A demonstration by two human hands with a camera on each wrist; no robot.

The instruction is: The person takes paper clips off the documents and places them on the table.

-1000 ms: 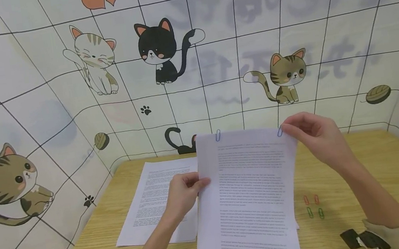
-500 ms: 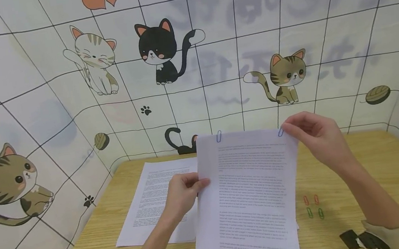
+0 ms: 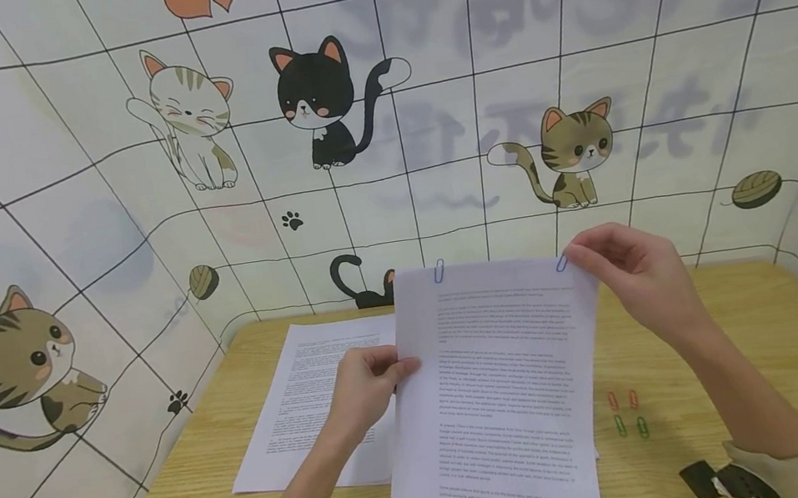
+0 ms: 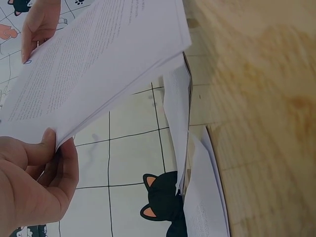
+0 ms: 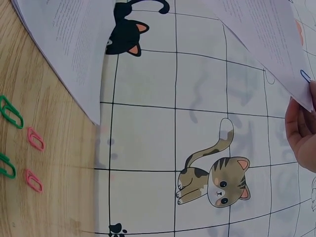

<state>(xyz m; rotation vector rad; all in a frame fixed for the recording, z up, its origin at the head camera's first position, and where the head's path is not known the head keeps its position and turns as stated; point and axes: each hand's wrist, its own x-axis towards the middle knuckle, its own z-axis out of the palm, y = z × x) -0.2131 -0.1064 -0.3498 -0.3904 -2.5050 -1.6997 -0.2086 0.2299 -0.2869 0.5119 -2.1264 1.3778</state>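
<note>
A few printed sheets (image 3: 501,395) are held up over the table, with text facing me. Two blue paper clips sit on their top edge: one paper clip (image 3: 439,271) left of the middle, the other paper clip (image 3: 562,263) by the top right corner. My left hand (image 3: 368,388) pinches the sheets' left edge, thumb in front and fingers behind, as the left wrist view also shows. My right hand (image 3: 633,277) pinches the top right corner right beside the blue clip; in the right wrist view its fingers (image 5: 298,128) lie partly out of frame.
Another stack of printed paper (image 3: 321,402) lies on the wooden table (image 3: 744,338) at the left. More paper (image 5: 69,54) lies beneath the raised sheets. Right of them are two red paper clips (image 3: 633,398) and two green paper clips (image 3: 643,426). A cat-patterned cloth wall (image 3: 455,216) stands behind.
The raised sheets have tilted very slightly, their top edge a touch lower than a second ago. Both hands keep their hold and have hardly moved.
</note>
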